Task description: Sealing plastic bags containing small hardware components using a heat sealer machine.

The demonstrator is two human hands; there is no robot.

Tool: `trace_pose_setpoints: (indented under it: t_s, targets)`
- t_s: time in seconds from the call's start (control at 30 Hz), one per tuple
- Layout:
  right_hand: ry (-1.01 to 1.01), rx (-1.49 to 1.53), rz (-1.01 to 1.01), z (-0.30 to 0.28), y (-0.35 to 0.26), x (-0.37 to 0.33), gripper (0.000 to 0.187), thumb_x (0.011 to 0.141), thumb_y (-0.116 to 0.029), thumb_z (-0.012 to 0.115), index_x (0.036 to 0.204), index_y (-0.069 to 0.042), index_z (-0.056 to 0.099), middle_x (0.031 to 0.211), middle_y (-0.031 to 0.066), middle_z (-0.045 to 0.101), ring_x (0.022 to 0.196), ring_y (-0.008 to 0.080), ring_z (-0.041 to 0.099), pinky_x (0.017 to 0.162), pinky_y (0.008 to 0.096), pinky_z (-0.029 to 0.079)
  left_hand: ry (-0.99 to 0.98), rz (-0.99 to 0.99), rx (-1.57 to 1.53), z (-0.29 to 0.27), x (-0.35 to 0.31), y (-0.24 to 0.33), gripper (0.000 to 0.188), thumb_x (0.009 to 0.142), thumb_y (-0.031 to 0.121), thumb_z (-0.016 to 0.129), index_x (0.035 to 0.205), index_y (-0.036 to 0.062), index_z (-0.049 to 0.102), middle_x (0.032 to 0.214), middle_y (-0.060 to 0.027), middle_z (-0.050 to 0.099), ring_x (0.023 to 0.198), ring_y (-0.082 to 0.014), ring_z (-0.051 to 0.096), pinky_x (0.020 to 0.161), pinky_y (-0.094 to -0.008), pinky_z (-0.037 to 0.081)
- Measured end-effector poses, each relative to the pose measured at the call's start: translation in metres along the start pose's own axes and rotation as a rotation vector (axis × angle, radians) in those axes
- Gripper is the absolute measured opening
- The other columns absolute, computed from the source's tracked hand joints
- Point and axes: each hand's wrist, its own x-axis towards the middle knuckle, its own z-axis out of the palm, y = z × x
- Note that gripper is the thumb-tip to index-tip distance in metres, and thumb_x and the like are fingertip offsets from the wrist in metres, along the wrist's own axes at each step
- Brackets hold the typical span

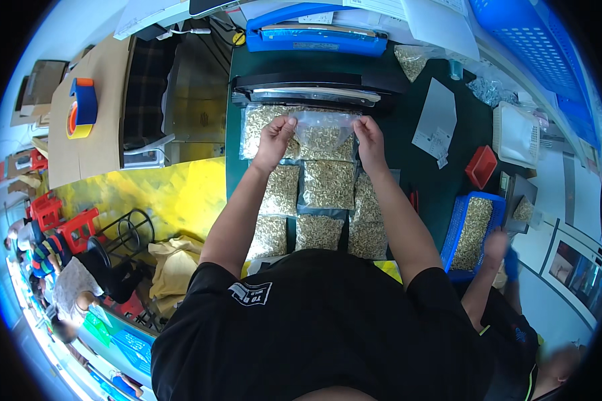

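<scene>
Bag [324, 139] of tan bits, just nearside of black machine [314, 81]. Your left grip [275, 140] pinches its left top corner; your right grip [371, 142] pinches right one. Other filled bags [328, 186] in rows nearside of black machine, on green worktop [435, 184]. Blue machine [314, 45] behind black machine. White sheet [437, 110], red tray [481, 167] right of it. Blue basket [453, 230] right and nearside, co-worker's hand [495, 246] beside.

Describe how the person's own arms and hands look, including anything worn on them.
The left hand and right hand are ungloved, with no watch visible. Both forearms are bare below the short sleeves of a black T-shirt, with white print near the left shoulder.
</scene>
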Motion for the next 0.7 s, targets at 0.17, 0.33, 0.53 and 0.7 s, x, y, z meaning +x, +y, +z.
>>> trace_pose_setpoints:
  t_s: [0.17, 0.33, 0.53, 0.7]
  targets:
    - [0.161, -0.305, -0.127, 0.011, -0.011, -0.004, 0.018, 0.106, -0.017, 0.058, 0.097, -0.001, 0.062, 0.083, 0.0038, 0.068, 0.075, 0.0084, 0.059, 0.071, 0.025, 0.048, 0.192, 0.452, 0.535, 0.024, -0.004, 0.026, 0.023, 0.102, 0.021, 0.065, 0.094, 0.0013, 0.072, 0.083, -0.0053, 0.071, 0.078, -0.0199, 0.058, 0.074, -0.0325, 0.049]
    - [0.223, -0.403, -0.148, 0.023, -0.012, -0.001, 0.018, 0.105, -0.018, 0.058, 0.097, -0.003, 0.061, 0.08, 0.0102, 0.071, 0.068, 0.0158, 0.067, 0.064, 0.0313, 0.051, 0.304, 0.334, 0.654, 0.033, -0.007, 0.026, 0.026, 0.103, 0.019, 0.063, 0.094, -0.0035, 0.071, 0.08, -0.0128, 0.073, 0.075, -0.0208, 0.06, 0.072, -0.0341, 0.05]
    - [0.342, -0.623, 0.046, 0.038, 0.021, 0.019, 0.02, 0.104, -0.02, 0.054, 0.097, -0.003, 0.061, 0.084, 0.0185, 0.07, 0.079, 0.0416, 0.069, 0.07, 0.0483, 0.053, 0.35, 0.035, 0.561, 0.032, 0.023, -0.002, 0.032, 0.1, 0.029, 0.061, 0.09, 0.0011, 0.073, 0.07, -0.0178, 0.069, 0.064, -0.0356, 0.066, 0.065, -0.0423, 0.051]
    - [0.466, -0.67, 0.064, 0.045, 0.032, 0.021, 0.017, 0.101, -0.018, 0.056, 0.099, -0.003, 0.062, 0.085, 0.0203, 0.069, 0.081, 0.0436, 0.068, 0.072, 0.0486, 0.053, 0.358, -0.013, 0.716, 0.026, 0.028, -0.005, 0.034, 0.097, 0.035, 0.061, 0.097, 0.0045, 0.076, 0.08, -0.0215, 0.072, 0.078, -0.0414, 0.07, 0.073, -0.0471, 0.055]
